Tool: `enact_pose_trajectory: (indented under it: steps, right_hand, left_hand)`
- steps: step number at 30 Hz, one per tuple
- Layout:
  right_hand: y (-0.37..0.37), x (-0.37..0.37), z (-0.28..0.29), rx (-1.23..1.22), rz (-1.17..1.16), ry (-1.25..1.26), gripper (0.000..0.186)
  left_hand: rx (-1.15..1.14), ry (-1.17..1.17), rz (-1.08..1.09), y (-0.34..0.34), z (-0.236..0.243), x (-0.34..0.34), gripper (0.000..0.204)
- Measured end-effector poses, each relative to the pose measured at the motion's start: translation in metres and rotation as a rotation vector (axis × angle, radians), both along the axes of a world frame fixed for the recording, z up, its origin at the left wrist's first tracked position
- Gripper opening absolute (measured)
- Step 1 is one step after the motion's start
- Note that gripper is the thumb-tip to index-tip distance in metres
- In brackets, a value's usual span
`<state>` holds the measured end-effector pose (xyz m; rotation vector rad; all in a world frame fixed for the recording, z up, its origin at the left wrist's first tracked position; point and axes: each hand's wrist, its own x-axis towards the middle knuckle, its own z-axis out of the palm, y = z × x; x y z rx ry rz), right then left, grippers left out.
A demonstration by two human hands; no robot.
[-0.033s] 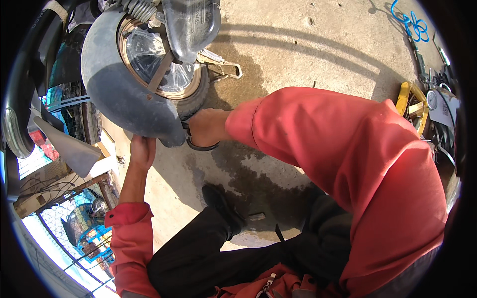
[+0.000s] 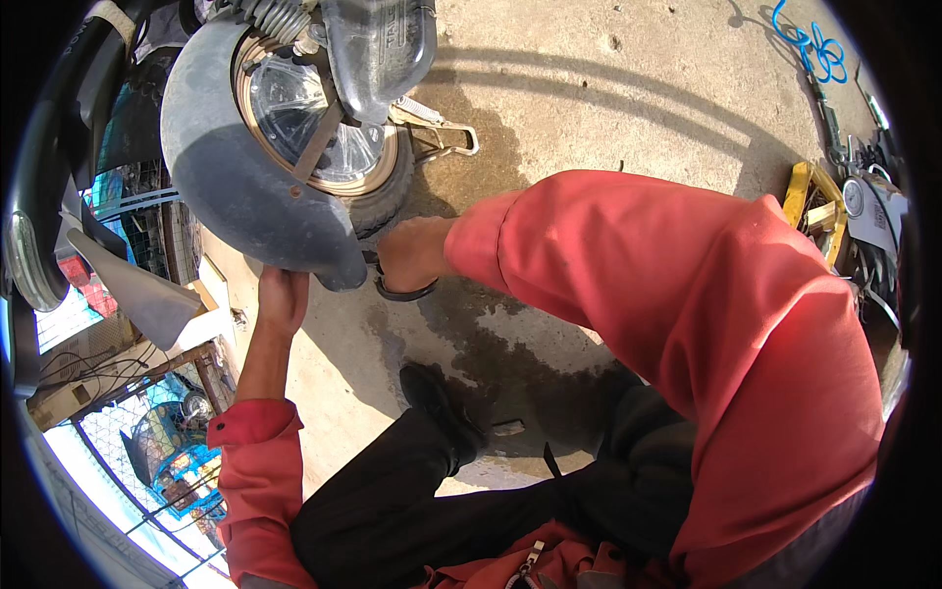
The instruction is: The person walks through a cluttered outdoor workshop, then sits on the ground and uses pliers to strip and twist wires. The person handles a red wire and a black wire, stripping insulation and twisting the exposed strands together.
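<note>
A dark grey mudguard (image 2: 216, 187) curves round the rear wheel (image 2: 319, 113) of a motorbike or scooter at the upper left. My left hand (image 2: 284, 299) reaches up to the mudguard's lower edge and touches it. Its fingers are hidden behind that edge. Close to the mudguard's lower right tip, below the tyre (image 2: 383, 201), my right hand (image 2: 412, 257) is closed in a fist. A dark curved piece (image 2: 407, 294) shows just under this fist. What the fingers hold is mostly hidden, and I cannot make it out.
A metal stand (image 2: 446, 139) juts from beside the wheel over the wet concrete. Far right, a yellow frame (image 2: 812, 201) lies among tools, near a coiled blue hose (image 2: 819, 54). At lower left is a wire mesh (image 2: 147, 452). A small flat scrap (image 2: 508, 428) lies near my shoe (image 2: 437, 412).
My right hand and the dark curved piece under it have shifted slightly to the right. The left hand stays at the mudguard's edge.
</note>
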<state>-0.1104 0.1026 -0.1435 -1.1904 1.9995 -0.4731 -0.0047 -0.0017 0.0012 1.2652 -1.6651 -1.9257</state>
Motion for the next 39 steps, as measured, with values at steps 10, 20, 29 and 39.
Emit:
enact_pose_trajectory:
  steps: [10,20,29,39]
  right_hand:
    - [0.146,-0.126,0.075,0.181,0.734,-0.194,0.042]
    - [0.321,-0.136,0.114,0.117,0.258,0.012,0.036]
    - [0.500,-0.051,0.042,0.002,-0.965,0.021,0.038]
    - [0.654,0.010,-0.015,0.008,-1.539,0.418,0.036]
  left_hand:
    - [0.048,0.053,0.060,0.004,-0.009,0.003,0.038]
    - [0.126,-0.650,-0.276,0.059,-0.039,0.012,0.050]
    - [0.055,-0.716,-1.343,0.173,-0.044,-0.022,0.048]
    - [-0.220,-0.758,-1.685,0.203,-0.036,-0.050,0.050]
